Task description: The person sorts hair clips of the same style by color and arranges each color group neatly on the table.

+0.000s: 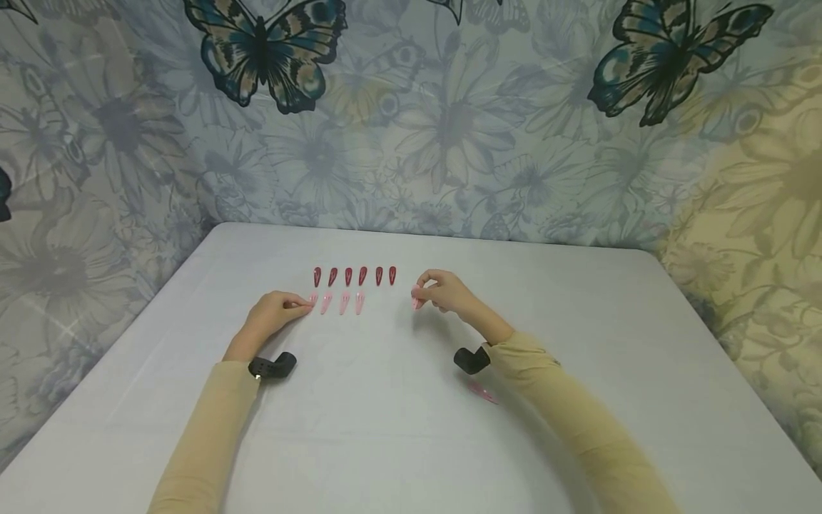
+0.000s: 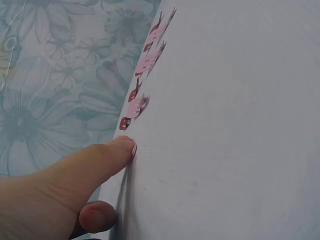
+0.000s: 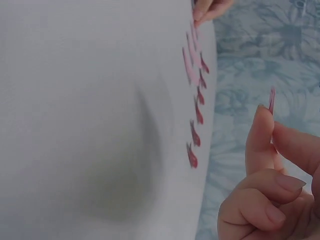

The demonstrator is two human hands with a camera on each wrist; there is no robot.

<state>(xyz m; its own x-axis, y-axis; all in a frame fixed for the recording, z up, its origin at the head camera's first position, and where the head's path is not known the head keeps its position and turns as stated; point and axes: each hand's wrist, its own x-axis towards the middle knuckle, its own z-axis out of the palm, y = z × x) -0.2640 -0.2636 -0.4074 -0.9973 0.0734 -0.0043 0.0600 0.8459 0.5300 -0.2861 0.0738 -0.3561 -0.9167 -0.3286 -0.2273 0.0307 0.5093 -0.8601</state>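
Observation:
At the left end of a row of pink snap hair clips, my left hand (image 1: pixel 275 313) holds the outermost pink hair clip (image 1: pixel 313 298) at its fingertips, down at the table. In the left wrist view the thumb (image 2: pixel 107 157) covers most of that clip. My right hand (image 1: pixel 446 293) is raised above the table, right of the rows, and pinches another pink hair clip (image 1: pixel 417 297) between thumb and index finger. That clip (image 3: pixel 272 100) points upward in the right wrist view. Several dark red hair clips (image 1: pixel 349 277) form a line behind the pink ones (image 1: pixel 344 303).
One more pink clip (image 1: pixel 481 392) lies nearer the front, partly beneath the right forearm. A white cloth covers the table (image 1: pixel 359 442). Behind it hangs a patterned butterfly-and-flower backdrop (image 1: pixel 449 135). Each wrist carries a black camera (image 1: pixel 472 360).

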